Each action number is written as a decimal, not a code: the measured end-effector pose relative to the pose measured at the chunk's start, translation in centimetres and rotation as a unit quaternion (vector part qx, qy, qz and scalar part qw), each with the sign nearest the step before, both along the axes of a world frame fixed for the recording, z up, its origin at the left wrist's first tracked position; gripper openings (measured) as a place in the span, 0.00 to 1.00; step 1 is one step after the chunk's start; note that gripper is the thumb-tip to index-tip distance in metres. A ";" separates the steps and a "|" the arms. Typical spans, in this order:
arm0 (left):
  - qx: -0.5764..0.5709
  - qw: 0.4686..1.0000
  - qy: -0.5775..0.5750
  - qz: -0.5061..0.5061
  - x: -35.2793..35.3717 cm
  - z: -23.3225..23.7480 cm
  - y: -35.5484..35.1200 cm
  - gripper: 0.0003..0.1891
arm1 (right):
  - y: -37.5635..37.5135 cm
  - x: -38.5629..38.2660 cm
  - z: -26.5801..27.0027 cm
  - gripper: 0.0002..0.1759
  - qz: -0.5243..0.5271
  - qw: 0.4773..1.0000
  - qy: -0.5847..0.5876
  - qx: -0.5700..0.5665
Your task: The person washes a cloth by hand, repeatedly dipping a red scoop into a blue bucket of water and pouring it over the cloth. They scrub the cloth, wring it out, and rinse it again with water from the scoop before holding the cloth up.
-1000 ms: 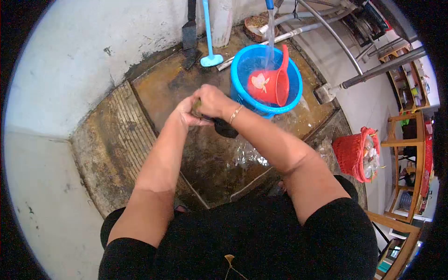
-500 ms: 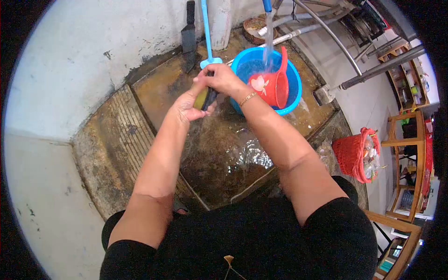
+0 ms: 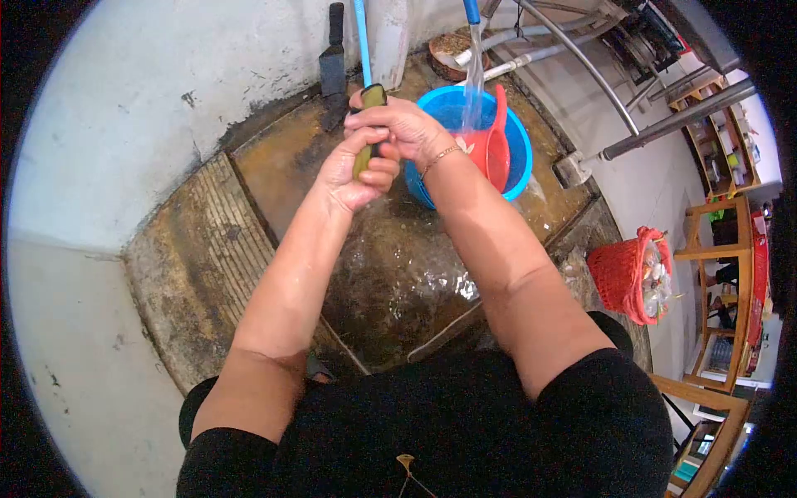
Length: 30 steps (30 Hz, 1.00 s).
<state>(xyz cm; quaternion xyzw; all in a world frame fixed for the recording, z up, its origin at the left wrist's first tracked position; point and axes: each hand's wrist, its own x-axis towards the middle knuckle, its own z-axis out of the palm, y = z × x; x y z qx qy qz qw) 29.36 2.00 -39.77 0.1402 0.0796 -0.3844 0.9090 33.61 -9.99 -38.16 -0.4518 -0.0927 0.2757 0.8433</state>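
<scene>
A yellow-green sponge (image 3: 374, 96) with a black layer is squeezed between my two hands, its top end poking out above the fingers. My left hand (image 3: 355, 174) wraps round its lower part. My right hand (image 3: 408, 126), a gold bracelet at its wrist, grips the upper part just above the left. Much of the sponge is hidden by the fingers. Right beside my right hand stands a blue basin (image 3: 520, 149), partly covered by my forearm. A red plastic dipper (image 3: 496, 149) leans in it. Water (image 3: 474, 79) pours into the basin from a blue hose (image 3: 471, 10).
A blue-handled tool (image 3: 363, 41) and a dark, flat-bladed tool (image 3: 333, 70) lean against the wall. A round basket (image 3: 453, 50) sits behind the basin. Metal and white pipes (image 3: 531, 58) run at the upper right. A red waste basket (image 3: 616, 272) stands right of the wet floor (image 3: 398, 257).
Both hands have closed tightly round the sponge, which now stands upright between them. My left hand has shifted right, and the hands have come closer together. Water keeps running into the basin.
</scene>
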 end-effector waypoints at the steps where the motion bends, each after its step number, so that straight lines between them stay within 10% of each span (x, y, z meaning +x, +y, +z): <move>1: 0.045 0.998 -0.011 -0.050 0.4 -0.8 0.5 0.07 | 0.2 0.3 -0.3 0.16 -0.003 0.995 -0.032 -0.091; 4: 0.171 0.981 -0.014 -0.093 0.3 -2.8 0.2 0.07 | 1.4 1.2 -3.3 0.11 -0.041 0.956 -0.097 -0.275; 6: 0.332 0.939 -0.001 -0.086 -0.1 -4.8 0.1 0.06 | 1.9 2.1 -6.3 0.10 0.005 0.774 -0.404 -0.488; 7: 0.367 0.925 -0.020 -0.093 -0.3 -5.2 0.2 0.06 | 2.4 2.5 -7.4 0.10 0.006 0.775 -0.403 -0.486; 9: 0.453 0.888 -0.033 -0.066 -1.1 -5.9 -0.8 0.06 | 3.4 3.2 -9.5 0.14 0.055 0.588 -0.501 -0.632; 15: 0.657 0.716 -0.232 0.037 -1.4 -12.4 -1.4 0.06 | 5.1 0.5 -8.5 0.14 0.076 0.572 -0.387 -0.719; 17: 0.706 0.385 -0.515 0.297 -0.8 -16.9 -1.3 0.05 | 5.4 0.5 -9.0 0.14 0.101 0.560 -0.387 -0.726; 18: 0.706 0.385 -0.515 0.297 -0.8 -16.0 -1.1 0.05 | 5.8 1.2 -10.1 0.14 0.105 0.554 -0.371 -0.738; 23: 0.451 0.882 -0.141 0.002 -2.2 -4.3 0.8 0.11 | 4.7 -0.8 -4.9 0.21 -0.023 0.588 -0.244 -0.771; 25: 0.399 0.914 -0.030 -0.058 0.0 -6.3 0.7 0.13 | 2.0 1.1 -4.0 0.26 0.166 0.932 -0.087 -0.312; 30: -0.092 0.992 0.006 -0.092 0.4 -2.7 0.5 0.13 | -0.3 1.8 -5.6 0.43 0.066 0.994 0.064 0.060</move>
